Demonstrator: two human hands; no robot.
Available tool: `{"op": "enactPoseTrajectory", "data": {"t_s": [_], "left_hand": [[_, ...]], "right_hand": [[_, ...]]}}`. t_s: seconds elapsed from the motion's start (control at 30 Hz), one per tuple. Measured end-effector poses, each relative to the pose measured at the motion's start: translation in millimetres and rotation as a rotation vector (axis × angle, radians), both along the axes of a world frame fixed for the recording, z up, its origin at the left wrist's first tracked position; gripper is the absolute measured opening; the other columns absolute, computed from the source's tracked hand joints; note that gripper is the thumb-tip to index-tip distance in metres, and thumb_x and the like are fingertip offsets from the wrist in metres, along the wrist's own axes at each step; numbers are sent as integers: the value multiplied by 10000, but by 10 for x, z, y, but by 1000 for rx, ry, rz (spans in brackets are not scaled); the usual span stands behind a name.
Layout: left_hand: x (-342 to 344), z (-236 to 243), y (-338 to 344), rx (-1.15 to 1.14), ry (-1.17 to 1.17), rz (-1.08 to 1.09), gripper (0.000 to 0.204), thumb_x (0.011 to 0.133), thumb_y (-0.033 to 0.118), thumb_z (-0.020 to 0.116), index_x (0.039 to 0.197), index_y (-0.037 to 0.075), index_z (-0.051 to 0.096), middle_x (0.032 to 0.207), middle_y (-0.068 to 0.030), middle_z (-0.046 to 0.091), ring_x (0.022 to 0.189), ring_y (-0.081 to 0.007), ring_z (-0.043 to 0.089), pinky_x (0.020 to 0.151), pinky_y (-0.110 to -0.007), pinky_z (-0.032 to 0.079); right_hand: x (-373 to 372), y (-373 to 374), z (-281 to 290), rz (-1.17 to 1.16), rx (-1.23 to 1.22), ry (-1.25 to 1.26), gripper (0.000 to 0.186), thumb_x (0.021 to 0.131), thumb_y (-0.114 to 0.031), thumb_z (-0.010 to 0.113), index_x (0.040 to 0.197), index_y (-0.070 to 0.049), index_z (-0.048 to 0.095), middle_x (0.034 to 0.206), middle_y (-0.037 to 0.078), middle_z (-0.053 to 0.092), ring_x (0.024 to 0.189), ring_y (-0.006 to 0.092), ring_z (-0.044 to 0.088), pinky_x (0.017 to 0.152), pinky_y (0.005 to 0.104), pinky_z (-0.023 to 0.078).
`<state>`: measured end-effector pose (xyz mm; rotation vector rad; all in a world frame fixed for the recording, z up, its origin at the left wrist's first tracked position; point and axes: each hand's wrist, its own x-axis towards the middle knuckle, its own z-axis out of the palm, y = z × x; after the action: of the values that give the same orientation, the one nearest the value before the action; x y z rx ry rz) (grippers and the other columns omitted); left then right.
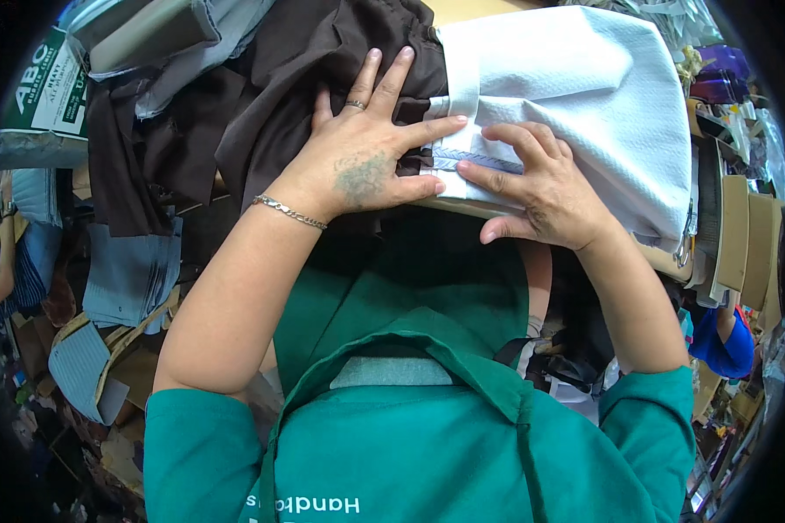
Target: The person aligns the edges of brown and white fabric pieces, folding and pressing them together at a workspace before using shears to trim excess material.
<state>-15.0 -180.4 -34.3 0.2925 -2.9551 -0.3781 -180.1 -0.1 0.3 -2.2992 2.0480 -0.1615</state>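
My left hand (366,144) lies flat with its fingers spread on dark brown cloth (270,96). Its thumb and index fingertips reach onto the edge of a white textured fabric piece (576,70), where the brown cloth meets it. On the white piece, a narrow strip with a bluish-grey pattern (488,160) runs along the near side, and a white band (462,70) crosses near the seam. My right hand (541,183) touches the strip with its index fingertip; its other fingers are bent and apart, the thumb held away near the table edge. Neither hand grips anything visible.
Folded grey material (153,39) and a green-and-white package (48,87) sit at the far left. Below them are stacked grey-blue sheets (131,275). Cardboard pieces (734,231) stand at the right, near a metal tool (686,248). Other people show at both sides.
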Motion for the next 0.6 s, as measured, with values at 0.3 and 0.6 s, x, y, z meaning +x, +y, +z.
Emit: {"op": "enactPoseTrajectory", "data": {"t_s": [0.3, 0.6], "left_hand": [[8, 12, -9, -26, -17, 4, 689, 658, 692, 589, 1283, 435, 455, 1510, -155, 18, 1380, -398, 5, 935, -734, 163], [-10, 25, -15, -38, -29, 5, 686, 656, 726, 565, 1274, 447, 459, 1507, -163, 26, 1378, -403, 15, 935, -733, 169]], "right_hand": [[93, -206, -34, 26, 0, -77, 635, 639, -680, 592, 1161, -318, 604, 1206, 129, 431, 1163, 323, 390, 898, 490, 392], [-100, -17, 11, 34, -101, -325, 587, 632, -600, 668, 1063, -202, 670, 1135, 130, 502, 1091, 330, 446, 911, 473, 399]]}}
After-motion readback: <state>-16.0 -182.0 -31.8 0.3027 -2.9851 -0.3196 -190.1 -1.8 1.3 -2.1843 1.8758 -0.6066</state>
